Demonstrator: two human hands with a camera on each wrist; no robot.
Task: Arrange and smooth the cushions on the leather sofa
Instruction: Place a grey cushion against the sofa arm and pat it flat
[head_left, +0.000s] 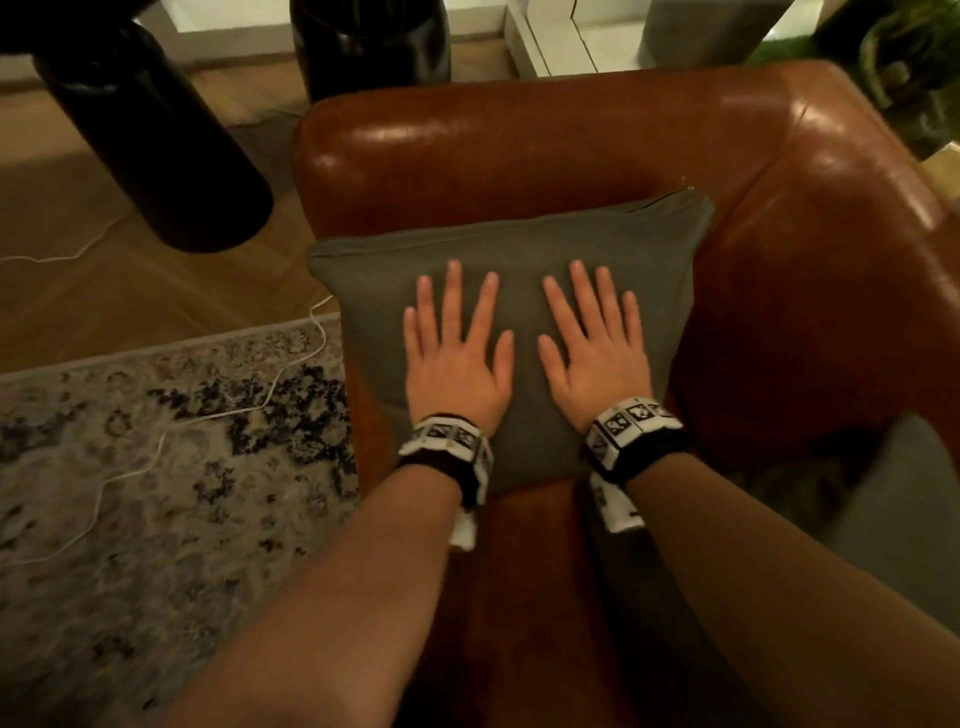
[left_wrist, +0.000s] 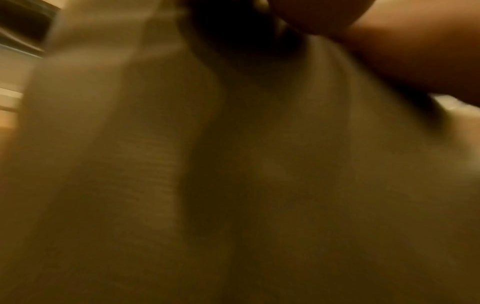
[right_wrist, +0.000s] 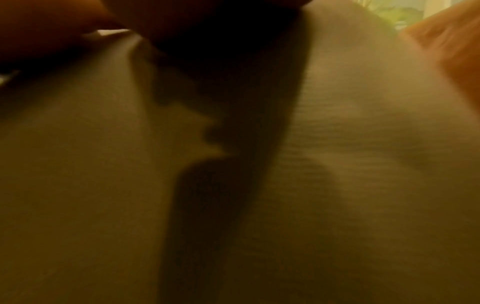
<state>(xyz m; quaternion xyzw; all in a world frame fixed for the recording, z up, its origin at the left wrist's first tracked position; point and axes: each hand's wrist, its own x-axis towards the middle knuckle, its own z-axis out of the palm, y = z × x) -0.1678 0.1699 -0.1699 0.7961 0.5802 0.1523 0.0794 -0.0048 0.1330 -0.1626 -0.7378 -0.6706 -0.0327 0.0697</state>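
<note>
Mostly blur at both wrists — 2 flat hands: left hand (head_left: 457, 364), right hand (head_left: 597, 358), cushion (head_left: 519, 244).

The head view looked down over both hands; each wrist view sat close against the shared cushion (head_left: 519, 244).

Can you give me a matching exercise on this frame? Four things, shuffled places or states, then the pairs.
Things:
1. grey cushion
2. left hand
3. white cable
4. patterned rug

Places or states:
A. on the floor beside the sofa
B. trails across the rug and the wood floor
C. flat on the cushion, fingers spread
D. leans in the corner of the leather sofa

Pairs: 1-D, 2-C, 3-B, 4-A

The right hand lies flat on the cushion too.
</note>
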